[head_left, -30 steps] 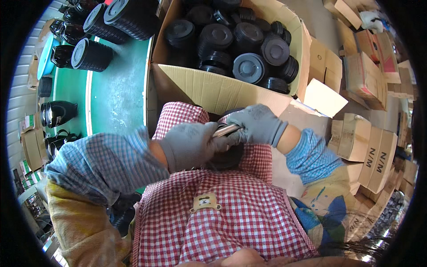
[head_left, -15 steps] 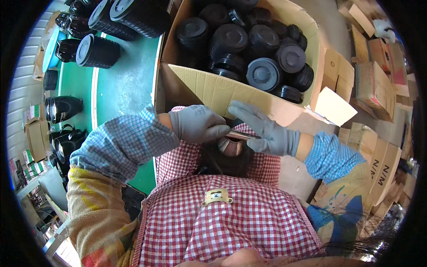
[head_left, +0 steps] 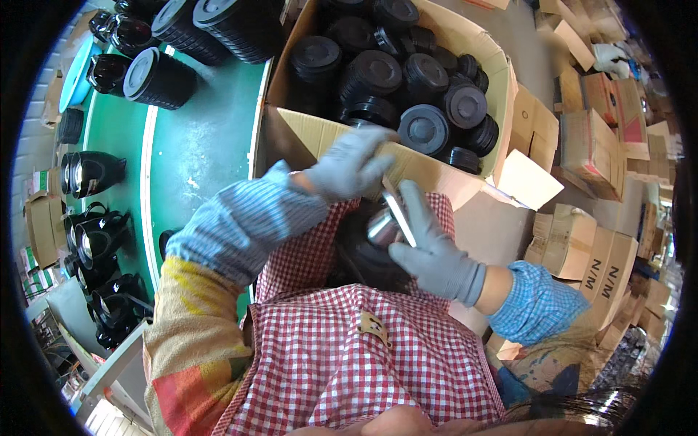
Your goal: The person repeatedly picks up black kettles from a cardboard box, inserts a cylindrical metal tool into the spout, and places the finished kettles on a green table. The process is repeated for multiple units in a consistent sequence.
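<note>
A thin, flat piece with a bright silvery edge (head_left: 399, 212) stands tilted in my right hand (head_left: 442, 265); its kind I cannot make out. The grey-gloved fingers and thumb of that hand close round it. My left hand (head_left: 352, 166), also gloved in grey, is just above the piece's upper end. Its fingers are bent, with the thumb apart from them, and nothing shows between them. Below the hands, in my lap, sits a dark, glossy object (head_left: 363, 254) with a shiny silver rounded part (head_left: 383, 228). The piece and my right hand partly cover it.
Ahead stands an open cardboard box (head_left: 313, 131) holding several stacks of round black lids (head_left: 424, 129). On the left, a green table (head_left: 207, 127) bears black lid stacks (head_left: 160, 78) and glossy black jugs (head_left: 94, 174). Closed cartons (head_left: 592, 156) stand at the right.
My left hand has come off the flat piece and moved up, opening. My right hand has lowered and now holds the piece, which has swung from nearly level to steep.
</note>
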Demonstrator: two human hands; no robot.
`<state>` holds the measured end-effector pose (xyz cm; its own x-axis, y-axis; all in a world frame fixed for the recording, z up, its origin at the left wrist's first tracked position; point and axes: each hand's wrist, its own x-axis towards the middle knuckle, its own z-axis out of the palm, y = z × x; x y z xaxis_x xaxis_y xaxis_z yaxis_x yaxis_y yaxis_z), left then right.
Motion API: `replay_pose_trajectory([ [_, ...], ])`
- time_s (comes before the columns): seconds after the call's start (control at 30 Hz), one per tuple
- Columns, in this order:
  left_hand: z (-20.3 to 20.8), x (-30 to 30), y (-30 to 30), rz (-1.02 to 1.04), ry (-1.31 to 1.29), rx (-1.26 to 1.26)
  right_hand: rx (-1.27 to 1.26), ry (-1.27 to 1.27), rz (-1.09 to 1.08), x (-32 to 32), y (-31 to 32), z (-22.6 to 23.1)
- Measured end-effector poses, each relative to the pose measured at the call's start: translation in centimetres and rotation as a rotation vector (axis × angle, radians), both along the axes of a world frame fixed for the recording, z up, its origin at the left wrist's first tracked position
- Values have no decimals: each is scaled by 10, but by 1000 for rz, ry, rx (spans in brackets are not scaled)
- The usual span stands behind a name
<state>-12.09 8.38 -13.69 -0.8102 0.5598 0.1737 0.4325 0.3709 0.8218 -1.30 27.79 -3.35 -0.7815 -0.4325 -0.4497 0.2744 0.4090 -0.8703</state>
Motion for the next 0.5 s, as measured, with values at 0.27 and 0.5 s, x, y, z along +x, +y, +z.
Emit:
replay_pose_trajectory([
  [0.27,30,144,-125,-667,590,-420,-468,-21,-654,30,48,-46],
  [0.5,31,144,-133,-424,333,-523,-303,95,-759,41,45,-79],
])
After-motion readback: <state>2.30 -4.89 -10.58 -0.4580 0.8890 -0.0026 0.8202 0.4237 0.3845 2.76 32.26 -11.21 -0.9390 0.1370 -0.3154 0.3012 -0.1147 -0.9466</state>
